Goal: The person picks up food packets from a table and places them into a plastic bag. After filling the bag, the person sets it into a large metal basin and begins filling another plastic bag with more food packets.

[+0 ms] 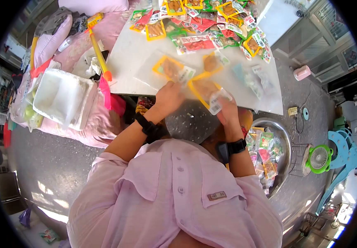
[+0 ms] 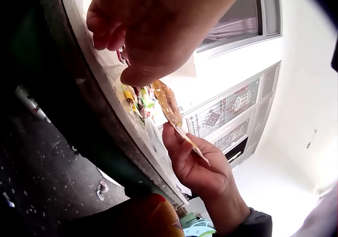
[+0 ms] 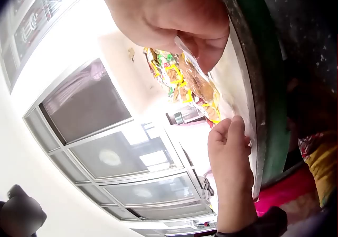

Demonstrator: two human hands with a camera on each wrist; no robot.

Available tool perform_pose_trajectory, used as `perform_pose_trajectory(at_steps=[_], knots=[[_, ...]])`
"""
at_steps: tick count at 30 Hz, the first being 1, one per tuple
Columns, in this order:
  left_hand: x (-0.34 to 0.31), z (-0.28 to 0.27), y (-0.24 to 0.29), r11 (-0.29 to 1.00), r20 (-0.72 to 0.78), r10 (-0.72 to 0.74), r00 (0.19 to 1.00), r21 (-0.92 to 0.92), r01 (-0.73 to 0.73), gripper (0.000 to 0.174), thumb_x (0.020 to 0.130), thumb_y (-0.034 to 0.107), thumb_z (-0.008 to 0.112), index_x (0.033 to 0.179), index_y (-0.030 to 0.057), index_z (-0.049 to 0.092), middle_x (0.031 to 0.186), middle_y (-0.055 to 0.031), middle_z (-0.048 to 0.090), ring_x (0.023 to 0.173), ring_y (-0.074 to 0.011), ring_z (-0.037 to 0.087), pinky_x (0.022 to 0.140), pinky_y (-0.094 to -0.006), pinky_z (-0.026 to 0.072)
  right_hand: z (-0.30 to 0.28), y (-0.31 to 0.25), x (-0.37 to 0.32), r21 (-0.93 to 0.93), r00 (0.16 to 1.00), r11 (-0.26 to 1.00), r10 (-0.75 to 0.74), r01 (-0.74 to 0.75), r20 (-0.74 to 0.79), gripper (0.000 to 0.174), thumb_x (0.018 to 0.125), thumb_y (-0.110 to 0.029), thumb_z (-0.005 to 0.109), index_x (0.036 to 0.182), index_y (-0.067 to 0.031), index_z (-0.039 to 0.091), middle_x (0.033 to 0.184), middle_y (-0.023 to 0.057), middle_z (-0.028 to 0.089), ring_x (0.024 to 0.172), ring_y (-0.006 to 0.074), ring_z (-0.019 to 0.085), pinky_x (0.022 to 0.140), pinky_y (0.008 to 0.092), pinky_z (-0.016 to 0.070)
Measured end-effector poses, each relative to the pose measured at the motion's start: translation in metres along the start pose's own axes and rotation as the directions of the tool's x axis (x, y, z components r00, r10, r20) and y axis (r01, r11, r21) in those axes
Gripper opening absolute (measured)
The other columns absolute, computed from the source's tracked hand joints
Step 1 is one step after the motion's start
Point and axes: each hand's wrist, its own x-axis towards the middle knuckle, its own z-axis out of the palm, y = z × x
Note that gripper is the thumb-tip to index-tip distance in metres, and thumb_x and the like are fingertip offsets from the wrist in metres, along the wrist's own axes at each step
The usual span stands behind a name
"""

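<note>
My right hand (image 1: 227, 110) pinches a yellow-edged snack packet (image 1: 203, 90) by its white labelled end, brown food showing through its window. Just left of it, at the table's near edge, my left hand (image 1: 170, 99) has its fingers curled at the edge of a clear plastic bag (image 1: 145, 71). Another yellow-edged packet (image 1: 167, 67) lies at that bag, beyond the left fingers. A third yellow-edged packet (image 1: 212, 62) is behind the held one. In the right wrist view, the held packet (image 3: 198, 84) hangs below the right hand (image 3: 174, 15), facing the left hand (image 3: 232, 147).
A heap of colourful snack packets (image 1: 203, 25) covers the far side of the white table (image 1: 124, 53). Pale clear packets (image 1: 253, 80) lie at the right. A metal basin (image 1: 288, 153) full of packets stands right of my leg. A white foam box (image 1: 58, 93) is at the left.
</note>
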Motion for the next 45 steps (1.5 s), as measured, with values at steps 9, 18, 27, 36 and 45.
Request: perform_pose_trajectory(at_steps=[9,18,27,36,45], knots=[[0.011,0.007,-0.009,0.957,-0.031,-0.089,0.996,-0.281,0.076,0.011,0.073,0.012,0.048,0.078,0.0022,0.05,0.077,-0.0177,0.053,0.071,-0.0339,0.051,0.062,-0.0394,0.0412,0.011,0.01,0.004,0.018,0.998,1.0,0.004,-0.005,0.064,0.031,0.077,0.003,0.045,0.108,0.001,0.042,0.096,0.0114,0.053,0.085,0.0218,0.055,0.074,0.0337,0.0458],[0.005,-0.014,0.023,0.991,-0.057,0.021,0.998,-0.13,-0.028,0.009,0.073,0.012,0.048,0.078,0.0035,0.049,0.077,-0.0157,0.052,0.071,-0.0345,0.052,0.06,-0.0414,0.0424,0.045,0.008,0.031,-0.152,0.901,0.981,0.172,-0.12,0.398,0.028,0.076,-0.003,0.05,0.103,0.0042,0.045,0.089,0.0106,0.056,0.074,0.0188,0.057,0.067,0.0314,0.0479],[-0.004,-0.009,0.017,0.988,-0.11,0.107,0.988,-0.098,-0.118,0.007,0.073,0.011,0.048,0.075,0.004,0.047,0.077,-0.0142,0.052,0.067,-0.0342,0.052,0.057,-0.0411,0.0427,0.068,-0.009,0.017,-0.514,0.944,0.855,0.226,-0.074,0.24,0.023,0.076,-0.016,0.053,0.093,0.0,0.051,0.079,0.0065,0.055,0.061,0.0119,0.054,0.048,0.0242,0.0433],[-0.009,-0.005,0.015,0.987,-0.081,0.147,0.986,-0.048,-0.152,0.006,0.071,0.009,0.049,0.074,0.0051,0.047,0.073,-0.0145,0.051,0.066,-0.0337,0.051,0.055,-0.0411,0.0424,0.063,0.027,0.045,-0.499,0.94,0.866,0.201,-0.04,0.275,0.015,0.072,-0.011,0.051,0.085,-0.0022,0.052,0.071,0.0055,0.054,0.054,0.0116,0.051,0.044,0.0227,0.0393],[-0.013,-0.004,0.001,0.97,-0.135,0.23,0.964,-0.047,-0.238,0.02,0.068,0.014,0.055,0.086,0.0055,0.052,0.081,-0.0129,0.052,0.075,-0.0316,0.051,0.064,-0.0395,0.0423,0.04,0.016,0.063,-0.673,0.934,0.713,0.071,0.198,0.351,0.017,0.073,-0.011,0.05,0.088,-0.0032,0.053,0.073,0.0039,0.057,0.068,0.0195,0.056,0.058,0.0341,0.0447]])
